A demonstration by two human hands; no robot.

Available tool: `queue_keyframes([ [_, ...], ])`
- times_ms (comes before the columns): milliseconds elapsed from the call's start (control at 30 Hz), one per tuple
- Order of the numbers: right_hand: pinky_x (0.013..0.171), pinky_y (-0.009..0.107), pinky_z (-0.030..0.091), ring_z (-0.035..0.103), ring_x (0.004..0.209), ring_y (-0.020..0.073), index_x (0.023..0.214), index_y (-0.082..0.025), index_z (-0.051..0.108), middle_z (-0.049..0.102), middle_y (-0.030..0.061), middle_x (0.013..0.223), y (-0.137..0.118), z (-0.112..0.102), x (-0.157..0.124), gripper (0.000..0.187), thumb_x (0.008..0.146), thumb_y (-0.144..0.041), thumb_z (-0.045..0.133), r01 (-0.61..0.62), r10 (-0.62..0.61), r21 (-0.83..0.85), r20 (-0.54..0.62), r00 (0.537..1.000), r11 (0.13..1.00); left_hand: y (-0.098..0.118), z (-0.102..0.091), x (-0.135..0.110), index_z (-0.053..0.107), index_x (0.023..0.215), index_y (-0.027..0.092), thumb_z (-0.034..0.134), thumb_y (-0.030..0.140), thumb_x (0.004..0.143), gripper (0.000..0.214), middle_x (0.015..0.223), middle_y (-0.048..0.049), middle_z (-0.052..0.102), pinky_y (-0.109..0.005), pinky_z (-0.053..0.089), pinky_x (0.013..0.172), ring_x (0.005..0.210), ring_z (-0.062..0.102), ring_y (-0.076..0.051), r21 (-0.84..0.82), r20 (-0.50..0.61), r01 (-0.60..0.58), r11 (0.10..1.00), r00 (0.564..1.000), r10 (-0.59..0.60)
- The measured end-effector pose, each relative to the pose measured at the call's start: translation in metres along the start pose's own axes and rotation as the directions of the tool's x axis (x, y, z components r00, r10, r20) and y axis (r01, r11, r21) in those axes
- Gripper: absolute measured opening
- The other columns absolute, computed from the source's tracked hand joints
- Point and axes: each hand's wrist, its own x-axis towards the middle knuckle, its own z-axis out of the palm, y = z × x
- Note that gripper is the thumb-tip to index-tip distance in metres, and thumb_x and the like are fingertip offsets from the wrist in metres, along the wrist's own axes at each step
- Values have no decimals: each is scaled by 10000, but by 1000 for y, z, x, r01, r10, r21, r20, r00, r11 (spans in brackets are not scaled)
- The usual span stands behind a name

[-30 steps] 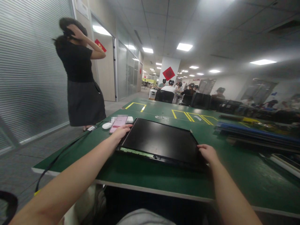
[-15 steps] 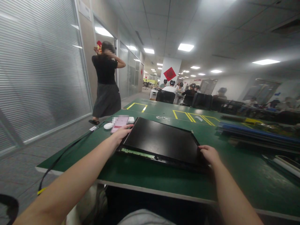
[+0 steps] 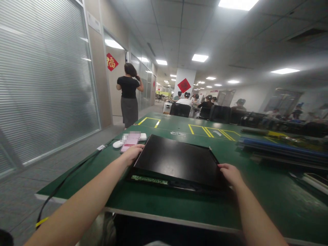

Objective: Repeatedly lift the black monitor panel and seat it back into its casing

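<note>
A flat black display panel [image 3: 176, 159] lies in front of me on the green table, its dark face upward. Along its near edge runs a strip of green circuit board [image 3: 150, 180], with a dark gap between strip and panel. My left hand [image 3: 132, 153] grips the panel's left side, fingers at the edge. On the opposite side, my right hand [image 3: 230, 172] pinches the right edge between thumb and fingers. The underside and the fingers beneath it are hidden.
Beside my left hand lie a phone [image 3: 130, 141], a white mouse [image 3: 117, 144] and a black cable [image 3: 69, 176]. Stacked flat panels [image 3: 271, 147] sit at the right, with another device [image 3: 316, 181] nearer. A person [image 3: 129, 92] walks past at the left; others sit farther back.
The gap between the panel's near edge and the circuit board strip looks wider. Both hands keep their hold. The walking person has moved farther away, and my view has tipped slightly up.
</note>
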Motion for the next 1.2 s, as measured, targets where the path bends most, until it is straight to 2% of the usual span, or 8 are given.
queue_keyframes([
  [233,751,277,476,664,872,205,899,-224,758,739,46,937,3,2,3,297,714,-128,547,0,0,6,4,1000,1000,0,1,1,714,807,148,575,54,629,245,579,-41,703,-250,506,424,467,650,-182,17,26,15,1000,1000,-15],
  [333,761,286,469,659,876,206,917,-217,756,737,48,949,2,2,3,305,717,-133,541,-2,1,6,15,1000,1000,-1,1,0,708,802,152,634,153,673,149,607,-58,716,-277,524,461,513,669,-206,84,-30,13,996,999,-10],
  [433,755,280,463,657,876,199,944,-212,751,735,45,958,1,2,2,320,721,-138,533,-10,10,8,27,1000,1000,-2,0,-2,699,827,162,684,200,674,159,647,-53,733,-302,547,538,586,695,-225,198,-90,-35,980,994,54],
  [567,746,270,457,656,877,191,956,-211,746,735,40,963,1,3,2,330,724,-140,523,-9,9,9,30,1000,1000,-5,-2,-4,711,822,158,724,239,652,189,715,-63,755,-317,550,619,681,714,-245,329,-13,-115,937,992,127],
  [700,716,263,458,657,863,188,943,-217,749,735,39,946,0,3,0,324,716,-143,529,-4,4,8,21,1000,1000,-5,-2,-6,731,847,154,772,262,605,268,743,-66,761,-302,534,629,710,714,-247,394,-39,-160,905,981,190],
  [1000,655,262,443,647,762,182,973,-188,740,727,56,884,-10,0,-8,349,705,-133,524,-50,49,29,28,998,998,-4,0,-7,710,880,139,854,458,450,554,757,-85,757,-338,539,629,686,707,-261,296,46,-212,931,977,207],
  [1200,690,268,437,633,775,182,892,-202,745,721,45,861,-5,1,-4,307,669,-125,549,0,2,67,-24,1000,998,2,5,-13,706,967,151,884,390,436,609,789,-71,761,-313,547,602,676,708,-235,151,42,-190,970,982,186],
])
